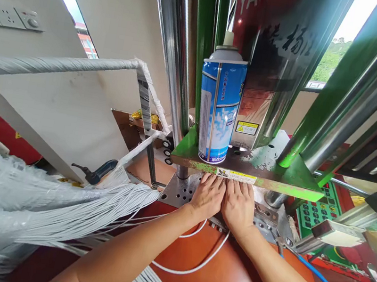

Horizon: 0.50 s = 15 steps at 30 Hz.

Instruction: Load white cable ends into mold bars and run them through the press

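My left hand (209, 195) and my right hand (238, 205) are side by side and touching, beneath the front edge of the green press plate (285, 185). The fingers of both are bent and held together, with their tips hidden under the plate. Whatever they grip is out of sight. One white cable (200, 228) comes out below my left hand, and another white cable (202, 268) curves up to below my right hand. Under the hands lies a steel plate with holes (183, 195). A blue spray can (218, 112) stands upright on the green plate, above my hands.
Bundles of grey-white cables (91, 211) hang over a wrapped rail (61, 62) at the left. Shiny steel columns (173, 57) flank the press. Pliers (281, 244) with blue handles lie at the right, near a green button panel (320, 209). A red-brown surface (213, 278) is in front.
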Motion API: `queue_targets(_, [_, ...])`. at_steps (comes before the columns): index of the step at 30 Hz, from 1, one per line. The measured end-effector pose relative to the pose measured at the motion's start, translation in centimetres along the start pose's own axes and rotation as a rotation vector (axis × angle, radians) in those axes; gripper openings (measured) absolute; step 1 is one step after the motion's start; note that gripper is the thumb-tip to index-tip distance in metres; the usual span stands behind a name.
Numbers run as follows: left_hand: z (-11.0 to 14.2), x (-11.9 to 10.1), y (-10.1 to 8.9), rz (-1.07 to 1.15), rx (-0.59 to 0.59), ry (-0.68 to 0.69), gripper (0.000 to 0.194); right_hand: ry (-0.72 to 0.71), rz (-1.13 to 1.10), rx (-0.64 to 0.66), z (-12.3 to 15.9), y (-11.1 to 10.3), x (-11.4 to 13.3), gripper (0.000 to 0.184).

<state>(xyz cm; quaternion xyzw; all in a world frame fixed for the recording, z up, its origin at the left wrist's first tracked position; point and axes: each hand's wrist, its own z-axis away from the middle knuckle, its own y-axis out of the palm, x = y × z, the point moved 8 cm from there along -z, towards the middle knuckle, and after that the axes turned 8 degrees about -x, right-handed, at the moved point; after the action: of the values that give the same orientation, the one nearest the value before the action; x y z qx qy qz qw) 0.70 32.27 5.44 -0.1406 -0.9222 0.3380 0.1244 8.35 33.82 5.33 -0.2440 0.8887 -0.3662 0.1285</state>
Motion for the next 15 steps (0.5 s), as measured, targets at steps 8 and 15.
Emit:
queue_targets(8, [-0.8, 0.2, -2.0, 0.191, 0.044, -0.077, 0.051, 0.061, -0.020, -0.050, 0.3, -3.4, -0.8, 0.039])
queue_targets(15, [8.1, -0.1, -13.5, 0.305, 0.115, -0.043, 0.061, 0.076, -0.242, -0.009, 10.3, -9.9, -4.1, 0.044])
